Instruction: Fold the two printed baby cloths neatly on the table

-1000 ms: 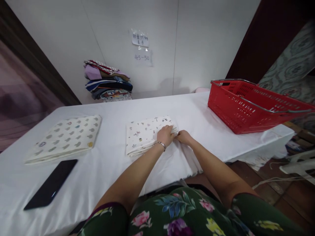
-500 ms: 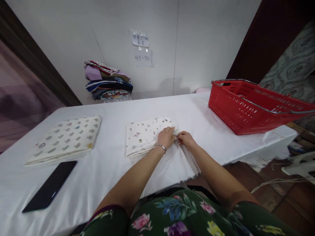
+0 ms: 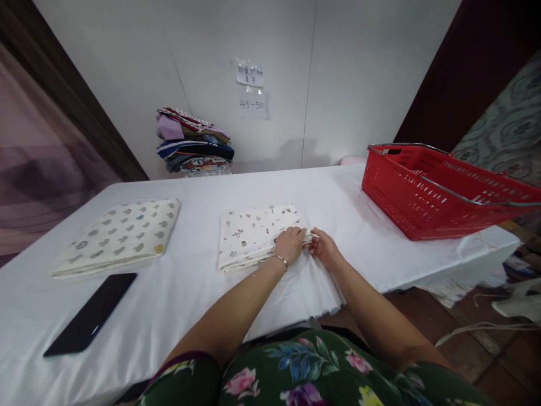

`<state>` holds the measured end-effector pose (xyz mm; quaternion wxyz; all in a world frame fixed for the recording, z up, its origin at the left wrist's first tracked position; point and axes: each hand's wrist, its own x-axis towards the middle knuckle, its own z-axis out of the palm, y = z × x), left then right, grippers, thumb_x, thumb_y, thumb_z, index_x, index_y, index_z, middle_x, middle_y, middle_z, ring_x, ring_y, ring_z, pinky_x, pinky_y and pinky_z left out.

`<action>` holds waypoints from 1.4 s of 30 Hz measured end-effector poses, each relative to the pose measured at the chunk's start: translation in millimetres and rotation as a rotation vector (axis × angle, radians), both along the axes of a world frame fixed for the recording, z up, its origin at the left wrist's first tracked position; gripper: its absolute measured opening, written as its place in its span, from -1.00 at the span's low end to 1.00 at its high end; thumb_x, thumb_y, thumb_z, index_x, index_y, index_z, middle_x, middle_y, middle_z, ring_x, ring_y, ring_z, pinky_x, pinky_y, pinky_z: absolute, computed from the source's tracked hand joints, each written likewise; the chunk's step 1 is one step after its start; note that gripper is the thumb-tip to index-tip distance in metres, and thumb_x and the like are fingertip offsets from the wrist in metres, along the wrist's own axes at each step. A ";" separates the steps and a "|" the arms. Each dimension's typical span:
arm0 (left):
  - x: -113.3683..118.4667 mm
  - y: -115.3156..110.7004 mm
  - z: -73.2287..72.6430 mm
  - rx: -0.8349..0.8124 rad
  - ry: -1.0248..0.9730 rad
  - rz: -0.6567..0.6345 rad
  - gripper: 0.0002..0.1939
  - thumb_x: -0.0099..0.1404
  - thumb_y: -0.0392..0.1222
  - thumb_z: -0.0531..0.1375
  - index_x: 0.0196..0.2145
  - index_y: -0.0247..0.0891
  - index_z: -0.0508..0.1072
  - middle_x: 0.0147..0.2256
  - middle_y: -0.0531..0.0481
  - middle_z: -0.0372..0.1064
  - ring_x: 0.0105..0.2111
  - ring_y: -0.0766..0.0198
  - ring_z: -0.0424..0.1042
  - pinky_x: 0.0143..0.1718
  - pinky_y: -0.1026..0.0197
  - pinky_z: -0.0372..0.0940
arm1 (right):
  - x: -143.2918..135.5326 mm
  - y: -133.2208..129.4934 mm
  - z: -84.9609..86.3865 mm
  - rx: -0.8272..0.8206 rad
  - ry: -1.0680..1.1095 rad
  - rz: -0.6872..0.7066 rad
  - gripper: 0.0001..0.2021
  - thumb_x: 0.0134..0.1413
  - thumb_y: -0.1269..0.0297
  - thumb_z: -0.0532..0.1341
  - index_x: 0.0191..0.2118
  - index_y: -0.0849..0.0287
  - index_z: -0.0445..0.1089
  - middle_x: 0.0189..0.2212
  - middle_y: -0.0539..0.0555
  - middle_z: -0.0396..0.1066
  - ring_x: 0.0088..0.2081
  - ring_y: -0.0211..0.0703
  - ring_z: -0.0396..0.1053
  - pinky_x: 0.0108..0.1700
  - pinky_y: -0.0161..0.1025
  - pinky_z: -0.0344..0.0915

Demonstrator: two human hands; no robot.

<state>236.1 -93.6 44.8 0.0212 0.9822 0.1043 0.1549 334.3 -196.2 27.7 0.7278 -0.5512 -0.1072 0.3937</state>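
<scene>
At the far left a pink curtain [image 3: 46,152] is hanging beside the white-covered table [image 3: 198,225]. Next, a folded cream cloth with grey prints [image 3: 127,231] is lying flat on the tabletop, one yellow figure showing at its near right corner. Just in front of it a black phone [image 3: 91,316] is resting at a slant. Farther back, a stack of folded fabrics [image 3: 194,146] is leaning unevenly by the wall; I cannot tell what is bearing it. In the middle, right before me, the folded white cloth with small scattered prints [image 3: 253,228] is lying on the table, its layers showing along the near edge. Above it two paper sheets [image 3: 254,105] are hanging on the wall, the lower one reading 45-50. A silvery bracelet [image 3: 280,260] is circling my left wrist. My left grip [image 3: 289,243] is pressing down over the cloth's near right corner, and I cannot tell whether its fingers are clasping any layer. Just beside it my right grip [image 3: 324,249] is curling its fingers at the cloth's right edge; whether they are pinching the fabric I cannot tell. At the right a red basket [image 3: 439,206] is standing on the table, well apart from both.
</scene>
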 end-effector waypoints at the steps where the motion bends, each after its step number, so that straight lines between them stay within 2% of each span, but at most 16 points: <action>1: -0.3 -0.6 -1.3 0.007 0.003 -0.007 -0.66 0.32 -0.26 -0.04 0.04 -0.23 0.24 -0.11 -0.11 0.30 -0.11 0.16 0.23 -0.17 0.12 0.18 | 0.0 0.9 1.4 -0.037 -0.010 0.011 -0.71 -0.02 0.01 0.15 -0.30 0.13 0.21 -0.61 -0.03 0.32 -0.61 -0.28 0.31 -0.69 -0.43 0.11; 4: -0.9 -3.2 -4.8 0.026 0.017 -0.017 -0.67 0.31 -0.30 -0.05 0.02 -0.25 0.25 -0.14 -0.11 0.30 -0.13 0.17 0.24 -0.18 0.12 0.17 | -0.4 5.7 4.3 -0.184 -0.121 0.020 -0.63 -0.04 -0.07 0.18 -0.28 0.15 0.22 -0.61 -0.04 0.32 -0.66 -0.31 0.26 -0.74 -0.45 0.03; 8: -1.9 -6.5 -6.6 0.028 0.013 -0.008 -0.72 0.30 -0.29 -0.04 -0.05 -0.28 0.29 -0.16 -0.09 0.32 -0.14 0.17 0.24 -0.18 0.12 0.17 | -0.9 11.5 3.1 -0.323 -0.254 -0.049 -0.63 -0.09 0.04 0.25 -0.22 0.16 0.25 -0.65 -0.06 0.31 -0.71 -0.33 0.20 -0.77 -0.45 -0.04; 14: -15.7 -5.3 -8.9 0.055 -0.028 -0.008 -0.65 0.30 -0.31 -0.06 0.05 -0.29 0.19 -0.11 -0.12 0.30 -0.12 0.17 0.24 -0.17 0.11 0.13 | 1.3 11.4 -4.0 -0.332 -0.283 -0.041 -0.61 -0.08 0.08 0.22 -0.14 0.14 0.21 -0.71 -0.13 0.22 -0.75 -0.38 0.12 -0.77 -0.48 -0.09; 17: -29.8 -2.5 -10.5 0.078 -0.025 0.048 -0.63 0.29 -0.33 -0.06 0.06 -0.32 0.17 -0.12 -0.14 0.30 -0.13 0.16 0.24 -0.17 0.11 0.12 | 0.9 10.1 -5.0 -0.352 -0.296 -0.043 -0.60 -0.10 0.10 0.22 -0.13 0.15 0.21 -0.74 -0.14 0.21 -0.76 -0.36 0.10 -0.78 -0.47 -0.10; 24: -77.5 15.1 -5.8 0.056 0.024 0.138 -0.60 0.24 -0.37 -0.02 0.05 -0.28 0.18 -0.11 -0.12 0.29 -0.09 0.16 0.21 -0.12 0.09 0.10 | -1.8 7.8 -5.9 -0.329 -0.334 -0.073 -0.57 -0.19 0.08 0.24 -0.16 0.16 0.24 -0.77 -0.14 0.21 -0.76 -0.37 0.07 -0.78 -0.47 -0.07; 32: -165.6 50.4 0.5 -0.090 0.017 0.297 -0.61 0.16 -0.33 0.09 -0.02 -0.23 0.28 0.00 -0.10 0.27 0.03 0.14 0.17 0.02 0.05 0.07 | -1.4 5.0 -7.6 -0.320 -0.353 -0.052 -0.45 -0.23 0.00 0.28 -0.10 0.19 0.24 -0.78 -0.15 0.20 -0.76 -0.36 0.09 -0.76 -0.46 -0.04; 35: -197.9 58.6 -1.4 -0.214 -0.029 0.433 -0.60 0.14 -0.33 0.09 -0.03 -0.19 0.32 0.00 -0.07 0.29 0.02 0.14 0.22 0.02 0.05 0.12 | -0.6 3.4 -9.3 -0.354 -0.392 -0.033 -0.43 -0.20 -0.03 0.26 -0.08 0.20 0.25 -0.77 -0.14 0.21 -0.76 -0.35 0.09 -0.76 -0.44 -0.01; 37: -213.1 63.3 -2.2 -0.379 -0.080 0.554 -0.60 0.11 -0.34 0.08 -0.06 -0.20 0.36 -0.04 -0.06 0.33 -0.05 0.18 0.30 -0.01 0.10 0.18 | 0.0 2.5 -9.6 -0.382 -0.420 -0.021 -0.43 -0.18 -0.04 0.25 -0.06 0.20 0.26 -0.78 -0.13 0.21 -0.76 -0.35 0.08 -0.75 -0.44 -0.01; 39: -219.8 67.4 -1.9 -0.600 -0.155 0.665 -0.64 0.12 -0.31 0.07 -0.10 -0.21 0.39 -0.13 -0.04 0.40 -0.16 0.22 0.37 -0.07 0.16 0.24 | 0.6 1.8 -9.2 -0.402 -0.430 -0.016 -0.43 -0.18 -0.04 0.25 -0.05 0.19 0.26 -0.77 -0.12 0.22 -0.76 -0.35 0.09 -0.75 -0.43 0.00; 42: -211.7 71.7 0.3 -0.922 -0.267 0.750 -0.68 0.18 -0.13 0.07 -0.12 -0.23 0.39 -0.20 -0.05 0.42 -0.29 0.24 0.41 -0.24 0.20 0.32 | 1.6 1.4 -7.7 -0.429 -0.429 -0.006 -0.42 -0.20 -0.04 0.25 -0.04 0.18 0.26 -0.75 -0.10 0.25 -0.74 -0.32 0.14 -0.75 -0.43 0.02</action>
